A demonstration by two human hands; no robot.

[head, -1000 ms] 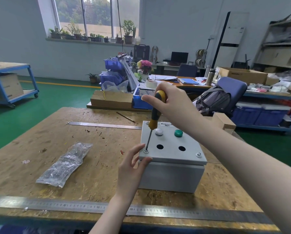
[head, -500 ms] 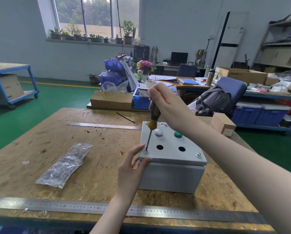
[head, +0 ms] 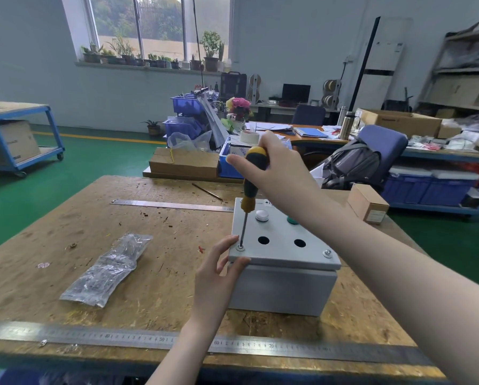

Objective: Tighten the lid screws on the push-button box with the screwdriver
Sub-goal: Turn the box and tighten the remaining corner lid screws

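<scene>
workshop setting: green floor, window sill with potted plants (head: 160,58), cluttered desks behind. directly before me is a chipboard workbench (head: 52,232). the grey push-button box (head: 282,284) stands on it, right of centre, lid (head: 280,252) up. the lid carries a white button (head: 261,215), a green button (head: 292,220) partly hidden by my forearm, and two open round holes nearer me.

my right hand (head: 277,169) is clamped around the yellow-and-black handle of the screwdriver (head: 251,187), fingers curled, thumb extended along the left of the handle. the shaft runs down, slightly tilted, with the tip seated in the near-left lid screw (head: 240,248). a second screw (head: 327,253) sits at the near-right corner of the lid.

my left hand (head: 219,276) braces the near-left corner of the lid: thumb against the front edge, one fingertip against the left edge just beside the driven screw. the hands are apart, one above the other.

a crumpled plastic bag (head: 108,269) lies to the left of the box, well apart from it. a long steel ruler (head: 121,339) lies along the near edge of the bench; a shorter ruler (head: 171,205) lies at the far side. a small cardboard box (head: 367,202) rests at the far-right corner.
</scene>
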